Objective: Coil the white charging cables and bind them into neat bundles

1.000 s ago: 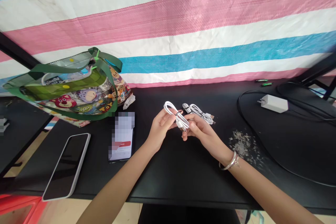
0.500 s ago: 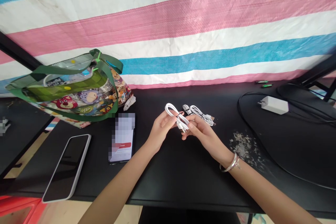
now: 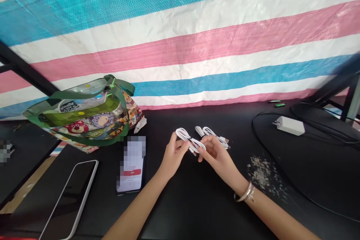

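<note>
Between my two hands is a white charging cable (image 3: 183, 134), coiled and cinched at its middle by a dark tie. My left hand (image 3: 173, 156) pinches the left side of the coil between thumb and fingers. On the right end, my right hand (image 3: 215, 152) grips the loop with thumb and fingertips; a bracelet circles that wrist. One metal plug end sticks out below the bundle. Just behind my right hand, a second white cable bundle (image 3: 209, 131) lies on the black table (image 3: 180, 202), its plugs pointing right.
At left stand a cartoon-print bag (image 3: 95, 120) with green straps, a lit phone (image 3: 132, 165) and a dark-screened phone (image 3: 70, 198). To the right are pale debris (image 3: 264, 174), a white charger (image 3: 289, 125), black cord (image 3: 284, 180) and small green batteries (image 3: 279, 105). Striped sheeting (image 3: 197, 52) hangs behind.
The camera view has tilted up, so everything sits lower in the picture. The held cable is turned slightly and its loops look more spread; both hands keep hold of it.
</note>
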`<state>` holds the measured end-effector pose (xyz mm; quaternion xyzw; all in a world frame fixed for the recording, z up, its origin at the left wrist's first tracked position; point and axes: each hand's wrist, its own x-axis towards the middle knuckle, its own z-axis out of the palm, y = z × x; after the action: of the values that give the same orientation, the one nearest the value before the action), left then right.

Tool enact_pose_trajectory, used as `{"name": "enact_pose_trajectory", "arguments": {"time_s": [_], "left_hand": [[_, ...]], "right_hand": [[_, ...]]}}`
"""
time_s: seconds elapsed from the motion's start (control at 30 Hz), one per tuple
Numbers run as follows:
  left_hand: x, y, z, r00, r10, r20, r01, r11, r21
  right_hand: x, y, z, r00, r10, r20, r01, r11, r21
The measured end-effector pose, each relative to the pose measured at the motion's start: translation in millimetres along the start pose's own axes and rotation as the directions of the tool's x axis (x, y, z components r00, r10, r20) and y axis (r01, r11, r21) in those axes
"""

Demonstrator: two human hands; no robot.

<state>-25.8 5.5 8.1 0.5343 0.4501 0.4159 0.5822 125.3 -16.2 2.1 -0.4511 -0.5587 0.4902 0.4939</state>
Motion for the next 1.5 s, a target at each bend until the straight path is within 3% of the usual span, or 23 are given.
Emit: {"name": "enact_pose_trajectory", "arguments": {"time_s": [0.1, 0.27, 0.43, 0.57, 0.67, 0.83, 0.93, 1.23, 1.5], "left_hand": [[0.5, -1.1, -0.2, 1.0, 0.005, -0.015, -0.004, 1.0, 0.008], [3.6, -0.1, -4.2, 0.998, 0.008, -0.061, -0.004, 0.998, 0.066], [7.3, 6.3, -8.1, 0.999, -0.01, -0.037, 0.02, 0.959, 0.283], [8.6, 15.6, -5.6, 0.997, 0.013, -0.078, 0.035, 0.813, 0.582], [11.1, 23.1, -2.1, 0.994, -0.032, -0.108, 0.101, 0.684, 0.722], [19.1, 33.4, 0.7, 0.99, -0.106, -0.096, 0.137, 0.516, 0.845], [23.3, 35.6, 0.5, 0.992, -0.073, -0.103, 0.125, 0.465, 0.876], [23.7, 24.7, -1.0, 0.99, 0.101, -0.095, 0.034, 0.487, 0.873], [19.9, 4.5, -0.3, 0.961, 0.274, -0.036, -0.097, 0.456, 0.885]], "right_hand": [[-0.8, 3.1, 1.0, 1.0, -0.029, -0.005, 0.028, 0.996, -0.079], [-3.5, -3.5, -2.8, 0.989, -0.146, -0.021, 0.127, 0.918, -0.377], [-0.2, -14.6, -17.7, 0.957, -0.244, -0.155, 0.139, 0.858, -0.494], [9.6, -15.1, -36.8, 0.93, -0.244, -0.274, 0.067, 0.847, -0.527], [16.7, -12.8, -50.7, 0.923, -0.224, -0.314, -0.018, 0.788, -0.615], [19.6, -8.1, -60.4, 0.956, -0.16, -0.247, -0.101, 0.61, -0.786], [18.4, -5.0, -58.5, 0.968, -0.149, -0.202, -0.084, 0.568, -0.819], [15.5, -0.6, -47.4, 0.982, -0.127, -0.142, -0.055, 0.526, -0.848], [14.3, 0.6, -40.5, 0.991, -0.118, -0.059, 0.008, 0.498, -0.867]]}}
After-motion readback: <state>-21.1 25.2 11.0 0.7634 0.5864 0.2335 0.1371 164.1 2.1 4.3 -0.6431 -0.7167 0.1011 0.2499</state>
